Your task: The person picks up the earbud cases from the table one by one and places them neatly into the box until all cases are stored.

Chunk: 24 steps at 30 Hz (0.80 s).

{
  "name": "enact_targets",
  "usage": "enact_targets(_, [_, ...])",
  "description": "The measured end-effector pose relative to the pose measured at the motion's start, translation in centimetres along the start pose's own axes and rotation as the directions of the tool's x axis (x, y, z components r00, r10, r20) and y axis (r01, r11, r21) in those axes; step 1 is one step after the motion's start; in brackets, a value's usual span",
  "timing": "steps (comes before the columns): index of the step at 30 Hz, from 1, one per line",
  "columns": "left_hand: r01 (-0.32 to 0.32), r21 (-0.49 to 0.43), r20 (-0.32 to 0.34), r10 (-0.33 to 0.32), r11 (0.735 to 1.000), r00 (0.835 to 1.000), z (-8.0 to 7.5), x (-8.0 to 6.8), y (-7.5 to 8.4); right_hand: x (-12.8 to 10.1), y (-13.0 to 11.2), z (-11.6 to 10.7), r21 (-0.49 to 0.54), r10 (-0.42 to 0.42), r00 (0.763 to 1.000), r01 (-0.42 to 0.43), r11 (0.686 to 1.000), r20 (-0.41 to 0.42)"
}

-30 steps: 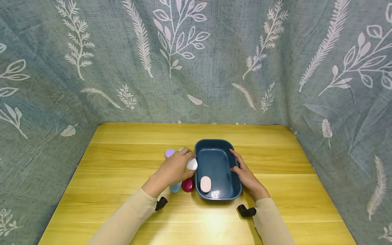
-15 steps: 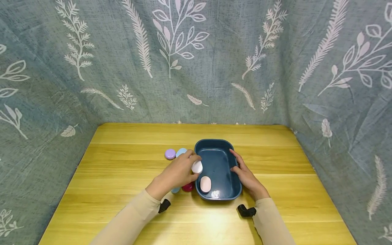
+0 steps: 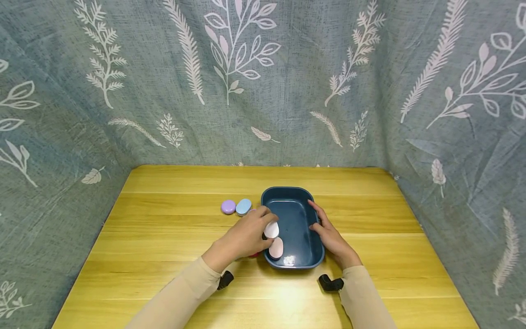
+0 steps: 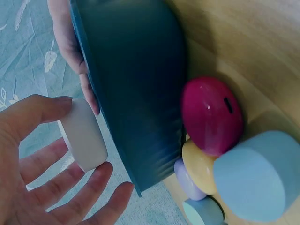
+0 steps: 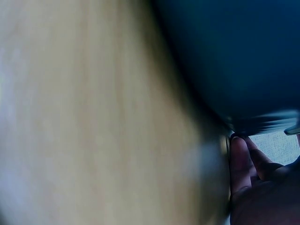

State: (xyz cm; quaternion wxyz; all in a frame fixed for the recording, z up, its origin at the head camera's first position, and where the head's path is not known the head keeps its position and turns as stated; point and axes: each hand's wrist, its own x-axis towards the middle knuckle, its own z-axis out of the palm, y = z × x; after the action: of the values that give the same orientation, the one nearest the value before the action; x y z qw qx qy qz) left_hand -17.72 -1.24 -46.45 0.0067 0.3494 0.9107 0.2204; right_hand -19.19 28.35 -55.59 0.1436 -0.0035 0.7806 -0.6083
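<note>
My left hand (image 3: 263, 225) pinches a white oval piece (image 3: 271, 230) between thumb and fingers, just over the left wall of a dark blue tray (image 3: 287, 189). The left wrist view shows that white piece (image 4: 83, 134) held in the fingertips beside the tray (image 4: 136, 93). A pink oval piece (image 3: 276, 248) lies in the tray's near left corner. My right hand (image 3: 321, 220) holds the tray's right rim, fingers curled over it. In the right wrist view the tray (image 5: 234, 56) is a blur, with fingers (image 5: 243, 164) under its edge.
Purple (image 3: 228, 206) and light blue (image 3: 243, 206) pieces lie on the yellow wooden table (image 3: 172, 237) left of the tray. A magenta piece (image 4: 212, 115), a yellow one (image 4: 199, 166) and a light blue cylinder (image 4: 255, 176) sit against the tray's left wall. Leaf-print cloth (image 3: 263, 82) surrounds the table.
My left hand has carried the white piece rightward, from beside the tray's left rim to over its inside. The purple and light blue pieces are now uncovered. The right hand has stayed put.
</note>
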Motion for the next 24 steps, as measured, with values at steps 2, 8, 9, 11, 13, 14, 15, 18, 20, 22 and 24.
enact_targets(2, [-0.008, 0.012, 0.009, 0.008, 1.000, 1.000, 0.2, 0.0, 0.1, 0.0, 0.0, 0.0, -0.001, -0.003, 1.000, 0.003, 1.000, 0.001])
enact_targets(8, [-0.016, 0.016, 0.038, 0.015, 1.000, 0.999, 0.8, 0.2, 0.4, 0.0, 0.0, 0.0, -0.001, -0.001, 1.000, 0.001, 1.000, 0.001])
enact_targets(9, [-0.016, 0.012, 0.043, 0.016, 1.000, 0.999, 0.9, 0.2, 0.5, 0.0, -0.1, 0.0, 0.003, -0.001, 1.000, 0.001, 1.000, 0.000])
enact_targets(11, [-0.017, 0.011, 0.051, 0.017, 1.000, 0.999, 1.0, 0.3, 0.6, 0.0, -0.1, 0.0, 0.001, -0.006, 1.000, 0.006, 1.000, 0.002])
enact_targets(13, [-0.021, 0.002, 0.057, 0.021, 1.000, 0.998, 1.2, 0.3, 0.7, 0.1, -0.1, 0.0, 0.004, -0.008, 1.000, 0.008, 1.000, 0.000])
enact_targets(14, [-0.021, 0.001, 0.061, 0.021, 1.000, 0.998, 1.2, 0.4, 0.8, 0.1, -0.1, 0.0, 0.004, -0.010, 1.000, 0.010, 1.000, 0.000])
enact_targets(15, [-0.023, -0.004, 0.064, 0.023, 1.000, 0.998, 1.3, 0.4, 0.8, 0.1, 0.0, 0.0, 0.000, -0.014, 1.000, 0.014, 1.000, 0.002])
enact_targets(18, [-0.032, -0.013, 0.073, 0.033, 0.999, 0.997, 1.6, 0.5, 1.0, 0.1, 0.0, 0.0, -0.002, -0.022, 1.000, 0.022, 1.000, 0.004])
enact_targets(20, [-0.036, -0.006, 0.077, 0.037, 0.999, 0.996, 1.8, 0.6, 1.1, 0.1, 0.1, 0.0, -0.005, -0.030, 1.000, 0.030, 1.000, 0.006])
enact_targets(22, [-0.039, 0.009, 0.080, 0.038, 0.999, 0.996, 2.0, 0.6, 1.2, 0.1, 0.1, 0.0, -0.006, -0.032, 0.999, 0.032, 0.999, 0.006])
enact_targets(24, [-0.039, 0.025, 0.083, 0.037, 0.999, 0.996, 2.2, 0.7, 1.4, 0.1, 0.1, -0.1, -0.005, -0.030, 1.000, 0.030, 1.000, 0.004])
